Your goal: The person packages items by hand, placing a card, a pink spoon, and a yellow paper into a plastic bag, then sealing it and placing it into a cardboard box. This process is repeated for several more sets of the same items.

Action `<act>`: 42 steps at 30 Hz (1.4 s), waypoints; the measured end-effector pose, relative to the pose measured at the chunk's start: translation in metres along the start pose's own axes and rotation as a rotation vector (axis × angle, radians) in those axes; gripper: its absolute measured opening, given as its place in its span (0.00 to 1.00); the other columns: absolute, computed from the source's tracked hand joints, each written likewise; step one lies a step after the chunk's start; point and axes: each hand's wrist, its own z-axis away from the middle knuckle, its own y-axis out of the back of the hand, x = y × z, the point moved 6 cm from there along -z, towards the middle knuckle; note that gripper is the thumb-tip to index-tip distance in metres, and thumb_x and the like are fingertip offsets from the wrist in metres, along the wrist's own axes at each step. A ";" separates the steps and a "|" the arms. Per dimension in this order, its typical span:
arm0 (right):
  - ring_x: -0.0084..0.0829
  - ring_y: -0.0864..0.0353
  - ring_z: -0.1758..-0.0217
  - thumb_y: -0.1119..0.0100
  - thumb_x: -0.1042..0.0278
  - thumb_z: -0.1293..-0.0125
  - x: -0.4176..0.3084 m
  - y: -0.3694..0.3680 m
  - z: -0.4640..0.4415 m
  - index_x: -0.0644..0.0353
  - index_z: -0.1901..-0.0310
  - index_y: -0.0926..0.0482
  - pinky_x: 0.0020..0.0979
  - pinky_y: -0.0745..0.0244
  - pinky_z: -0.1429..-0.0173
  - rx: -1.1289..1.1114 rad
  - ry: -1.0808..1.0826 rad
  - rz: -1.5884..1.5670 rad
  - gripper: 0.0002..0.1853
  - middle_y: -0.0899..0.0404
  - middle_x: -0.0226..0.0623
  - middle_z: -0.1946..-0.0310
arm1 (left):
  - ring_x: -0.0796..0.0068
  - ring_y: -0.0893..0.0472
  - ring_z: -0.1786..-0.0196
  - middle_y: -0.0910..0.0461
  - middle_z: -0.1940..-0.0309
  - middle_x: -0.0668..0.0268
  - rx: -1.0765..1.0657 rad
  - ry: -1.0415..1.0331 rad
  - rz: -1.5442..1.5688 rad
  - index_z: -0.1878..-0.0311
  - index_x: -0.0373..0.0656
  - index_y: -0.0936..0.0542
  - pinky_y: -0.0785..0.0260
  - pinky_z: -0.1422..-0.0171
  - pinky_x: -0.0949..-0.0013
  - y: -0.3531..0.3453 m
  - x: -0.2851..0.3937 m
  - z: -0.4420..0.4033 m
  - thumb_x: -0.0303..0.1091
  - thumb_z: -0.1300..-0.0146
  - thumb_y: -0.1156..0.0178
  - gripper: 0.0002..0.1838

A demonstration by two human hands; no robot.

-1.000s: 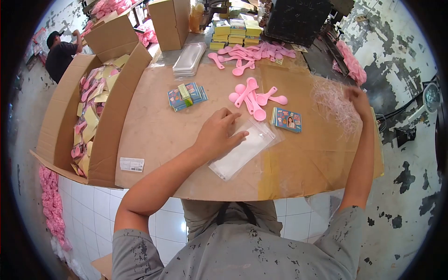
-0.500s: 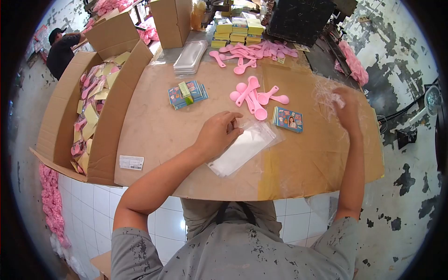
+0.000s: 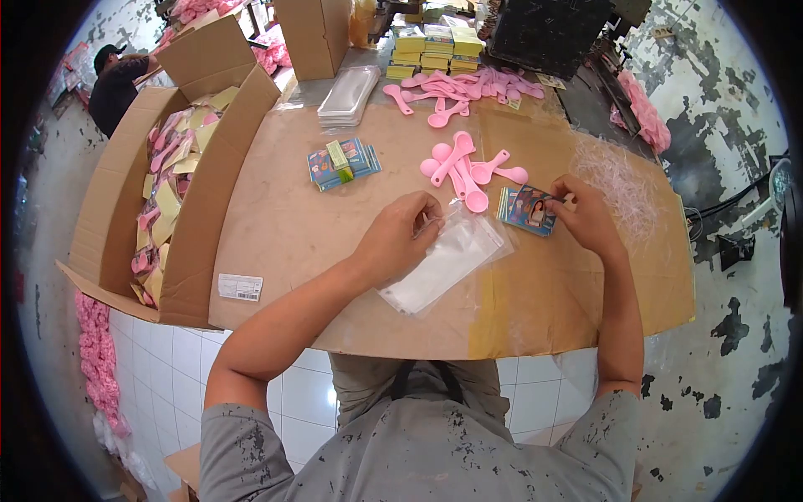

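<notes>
Here at two o'clock from the clear plastic bags (image 3: 435, 272), your right hand (image 3: 583, 215) pinches a glossy printed card (image 3: 531, 211) by its right edge; it looks light, bendable, probably slick, so edges suit best. At ten, your left hand (image 3: 396, 238) curls, seemingly gripping thin, slippery bag film. Toward twelve: smooth, rigid, round-bowled pink measuring spoons (image 3: 452, 160).
</notes>
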 end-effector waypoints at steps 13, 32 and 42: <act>0.38 0.16 0.55 0.35 0.72 0.37 -0.097 -0.059 0.010 0.62 0.53 0.15 0.37 0.23 0.47 -0.357 0.546 -0.376 0.11 0.14 0.40 0.58 | 0.80 0.18 0.68 0.13 0.66 0.61 -0.025 0.120 0.170 0.50 0.35 0.16 0.24 0.60 0.71 -0.006 -0.007 0.001 0.27 0.32 0.31 0.10; 0.21 0.18 0.48 0.38 0.78 0.30 -0.050 -0.063 0.002 0.63 0.46 0.17 0.29 0.22 0.43 0.083 0.054 -0.855 0.12 0.15 0.31 0.54 | 0.74 0.11 0.60 0.10 0.58 0.58 -0.051 0.215 0.760 0.37 0.38 0.26 0.20 0.57 0.73 0.018 -0.007 -0.009 0.28 0.26 0.34 0.19; 0.23 0.18 0.45 0.38 0.78 0.26 -0.076 -0.057 0.004 0.65 0.40 0.19 0.29 0.22 0.41 -0.025 0.343 -0.583 0.15 0.16 0.37 0.47 | 0.78 0.12 0.54 0.10 0.57 0.57 -0.185 0.198 0.611 0.30 0.37 0.30 0.20 0.52 0.73 -0.002 0.008 0.002 0.24 0.28 0.34 0.25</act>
